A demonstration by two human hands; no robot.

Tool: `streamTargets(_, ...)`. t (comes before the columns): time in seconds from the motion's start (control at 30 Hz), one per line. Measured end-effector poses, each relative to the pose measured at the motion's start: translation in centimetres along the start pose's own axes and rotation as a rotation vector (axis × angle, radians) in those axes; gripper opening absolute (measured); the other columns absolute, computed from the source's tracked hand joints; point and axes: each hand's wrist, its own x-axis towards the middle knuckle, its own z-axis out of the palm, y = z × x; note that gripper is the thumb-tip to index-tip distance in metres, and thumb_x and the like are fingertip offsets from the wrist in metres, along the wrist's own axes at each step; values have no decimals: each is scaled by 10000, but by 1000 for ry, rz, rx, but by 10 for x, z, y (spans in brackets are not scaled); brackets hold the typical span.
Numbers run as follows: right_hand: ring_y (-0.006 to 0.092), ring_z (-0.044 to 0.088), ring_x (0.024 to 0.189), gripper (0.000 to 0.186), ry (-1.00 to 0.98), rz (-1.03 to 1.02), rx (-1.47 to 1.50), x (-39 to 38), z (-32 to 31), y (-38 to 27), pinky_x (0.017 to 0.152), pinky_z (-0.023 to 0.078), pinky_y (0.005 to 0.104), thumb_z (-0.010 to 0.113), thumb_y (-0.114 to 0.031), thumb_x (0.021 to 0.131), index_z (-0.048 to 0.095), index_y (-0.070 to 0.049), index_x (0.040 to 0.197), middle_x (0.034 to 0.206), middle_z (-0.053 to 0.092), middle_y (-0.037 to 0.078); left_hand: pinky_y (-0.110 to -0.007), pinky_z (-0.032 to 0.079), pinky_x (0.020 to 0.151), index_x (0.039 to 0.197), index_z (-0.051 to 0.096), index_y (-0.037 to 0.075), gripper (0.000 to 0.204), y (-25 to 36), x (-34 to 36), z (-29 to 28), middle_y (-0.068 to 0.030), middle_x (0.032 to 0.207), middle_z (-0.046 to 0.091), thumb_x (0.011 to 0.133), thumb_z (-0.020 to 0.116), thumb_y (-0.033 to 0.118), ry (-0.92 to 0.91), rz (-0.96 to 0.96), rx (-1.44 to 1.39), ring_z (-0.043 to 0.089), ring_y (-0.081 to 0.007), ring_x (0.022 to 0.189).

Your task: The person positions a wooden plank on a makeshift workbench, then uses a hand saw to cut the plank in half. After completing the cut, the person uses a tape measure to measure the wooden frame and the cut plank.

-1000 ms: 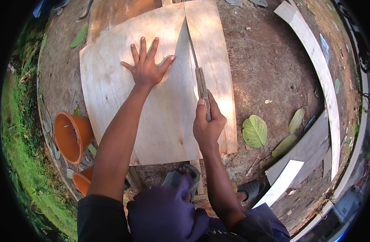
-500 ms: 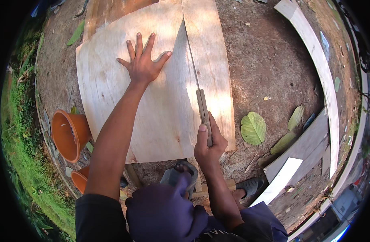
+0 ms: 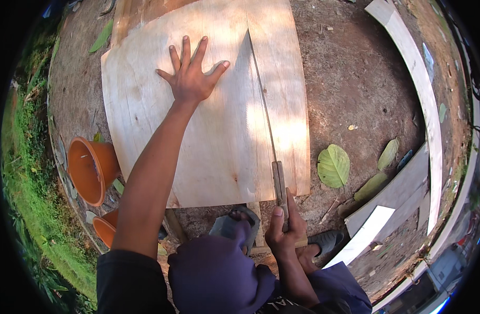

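My left hand (image 3: 190, 78) lies with fingers spread on a pale plywood sheet (image 3: 187, 136). My right hand (image 3: 284, 235) grips a narrow, weathered wooden-handled tool (image 3: 278, 180) at the sheet's near edge, right of centre; I cannot make out its cutting part. A long dark, straight slit or line (image 3: 261, 89) runs from the far part of the sheet down to the tool, with a shadow beside its upper end.
Orange pots (image 3: 85, 172) sit at left beside grass (image 3: 25, 209). Reddish boards (image 3: 135, 13) lie beneath the far edge. Long pale strips (image 3: 418, 78) and grey boards (image 3: 392, 193) lie right, among fallen leaves (image 3: 333, 166) on dirt. My sandalled feet (image 3: 324, 243) are below the sheet.
My right hand and the tool have moved toward me along the line, down to the sheet's near edge. My left hand stays spread on the same part of the plywood.
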Motion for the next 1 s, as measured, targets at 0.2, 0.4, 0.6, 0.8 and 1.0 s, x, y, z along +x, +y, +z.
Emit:
streamTargets(0.2, 171, 632, 569, 407, 44, 166, 153, 92, 43, -23, 535, 493, 319, 655, -127, 960, 610, 83, 1306, 716, 686, 127, -911, 82, 975, 1531, 452, 314, 863, 15, 2, -2, -165, 1652, 282, 819, 631, 769, -35, -4, -5, 196, -523, 1501)
streamTargets(0.4, 239, 728, 666, 425, -39, 69, 38, 8, -9, -11, 630, 568, 333, 641, -92, 943, 597, 85, 1327, 806, 734, 186, -873, 71, 1041, 1576, 347, 342, 843, 10, 0, -6, -114, 1689, 183, 873, 573, 749, -169, -68, 68, 106, -460, 1538)
streamTargets(0.6, 229, 689, 574, 379, 86, 142, 199, 87, 40, -23, 537, 517, 356, 663, -109, 940, 638, 94, 1258, 701, 683, 192, -906, 69, 993, 1555, 401, 335, 855, 11, 4, -2, -162, 1671, 226, 844, 605, 765, -109, -32, 25, 153, -512, 1515)
streamTargets(0.8, 197, 665, 580, 399, 47, 43, 69, 13, 4, -4, 553, 511, 330, 630, -101, 951, 619, 68, 1312, 733, 688, 164, -894, 67, 1011, 1566, 375, 345, 865, 5, 0, 0, -157, 1673, 219, 850, 564, 792, -116, -32, 53, 151, -503, 1519)
streamTargets(1.0, 169, 650, 603, 414, -31, 53, 42, 17, 9, 2, 571, 503, 306, 609, -84, 959, 595, 69, 1343, 758, 682, 167, -864, 5, 1053, 1580, 346, 343, 893, 12, 1, -8, -125, 1687, 188, 842, 560, 799, -175, -85, 7, 100, -457, 1543)
